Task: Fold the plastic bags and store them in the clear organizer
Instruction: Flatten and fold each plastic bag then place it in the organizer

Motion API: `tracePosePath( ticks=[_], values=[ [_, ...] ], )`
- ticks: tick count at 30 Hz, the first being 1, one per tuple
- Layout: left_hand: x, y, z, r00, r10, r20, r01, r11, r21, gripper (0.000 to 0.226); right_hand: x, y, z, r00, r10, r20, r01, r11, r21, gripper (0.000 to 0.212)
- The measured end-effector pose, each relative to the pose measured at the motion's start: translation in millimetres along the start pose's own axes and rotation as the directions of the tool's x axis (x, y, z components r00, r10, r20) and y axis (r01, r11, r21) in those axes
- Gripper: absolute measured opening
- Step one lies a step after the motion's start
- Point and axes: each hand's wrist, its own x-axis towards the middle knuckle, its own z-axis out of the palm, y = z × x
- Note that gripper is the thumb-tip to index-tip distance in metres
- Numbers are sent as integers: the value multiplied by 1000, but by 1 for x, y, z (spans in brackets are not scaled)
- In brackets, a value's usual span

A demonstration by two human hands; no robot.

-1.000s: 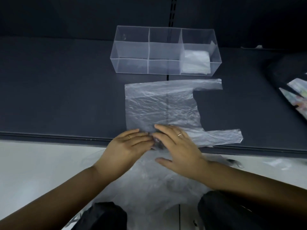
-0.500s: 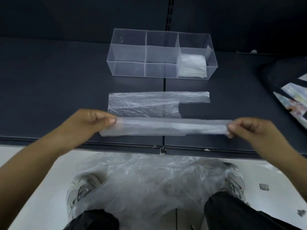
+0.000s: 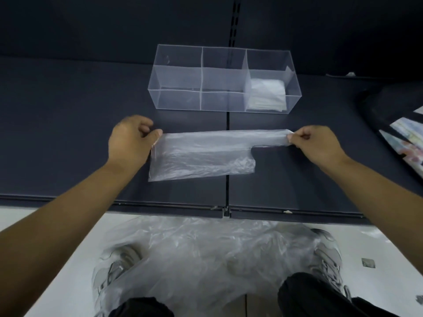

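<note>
A clear plastic bag [image 3: 201,156], folded in half lengthwise, lies flat on the dark shelf [image 3: 68,133]. My left hand [image 3: 130,143] pinches its far left corner. My right hand [image 3: 318,145] pinches the end of its handle strip at the far right. Behind the bag stands the clear organizer [image 3: 178,88] with three compartments in a row. Its right compartment holds a folded bag [image 3: 266,93]; the left and middle ones look bare.
A heap of loose clear bags [image 3: 206,252] lies on the white floor between my shoes, below the shelf's front edge [image 3: 160,205]. A dark object with colourful printed sheets [image 3: 402,133] sits at the shelf's right end.
My hands spread apart, pinched the bag's near edge and carried it away from me onto the far edge, halving the bag. The view tilted down slightly.
</note>
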Motion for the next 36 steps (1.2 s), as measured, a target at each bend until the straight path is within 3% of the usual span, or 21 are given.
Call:
tracePosePath(
  ticks=[2, 4, 5, 7, 8, 10, 12, 15, 18, 22, 26, 29, 32, 34, 36],
  values=[
    [-18, 8, 2, 940, 318, -122, -297, 940, 166, 16, -1, -4, 1, 1000, 26, -16, -26, 1000, -11, 17],
    [-41, 15, 12, 836, 548, -27, -530, 819, 218, 24, -6, -14, 3, 993, 26, -111, -34, 997, -69, 17],
    [-50, 17, 19, 814, 577, 69, -577, 789, 212, 29, -11, -23, 6, 982, -22, -186, 0, 993, -118, 19],
    [-61, 16, 30, 836, 488, 251, -539, 818, 203, 40, -27, -49, 19, 932, -231, -281, 184, 966, -183, 20],
    [-63, 11, 35, 854, 418, 310, -495, 836, 236, 47, -38, -66, 30, 898, -353, -262, 309, 931, -196, 22],
    [-64, 2, 43, 869, 328, 370, -456, 819, 347, 62, -58, -98, 61, 820, -565, -91, 544, 819, -183, 30],
    [-65, -2, 46, 871, 325, 368, -462, 796, 390, 73, -73, -120, 95, 747, -652, 132, 665, 738, -118, 41],
    [-67, -2, 46, 865, 337, 371, -477, 782, 401, 75, -71, -120, 128, 742, -591, 315, 663, 717, -217, 54],
    [-64, -6, 42, 859, 332, 389, -489, 757, 433, 80, -53, -90, 127, 791, -496, 358, 612, 655, -444, 61],
    [-58, -20, 29, 870, 297, 394, -467, 751, 466, 93, -37, -44, 92, 846, -431, 313, 532, 670, -517, 66],
    [-54, -30, 15, 877, 268, 399, -447, 762, 469, 105, -33, -16, 56, 922, -356, 149, 375, 734, -567, 69],
    [-59, -20, 9, 845, 361, 395, -509, 769, 386, 100, -49, -17, 41, 878, -477, 49, 460, 809, -366, 59],
    [-73, 3, 15, 741, 503, 445, -628, 753, 196, 86, -72, -20, 41, 786, -591, 182, 617, 770, -166, 34],
    [-80, 14, 24, 685, 549, 479, -667, 737, 109, 82, -79, -24, 46, 789, -575, 217, 607, 783, -133, 21],
    [-83, 19, 33, 675, 546, 496, -660, 747, 75, 81, -76, -31, 48, 803, -567, 183, 592, 795, -131, 7]
  ],
)
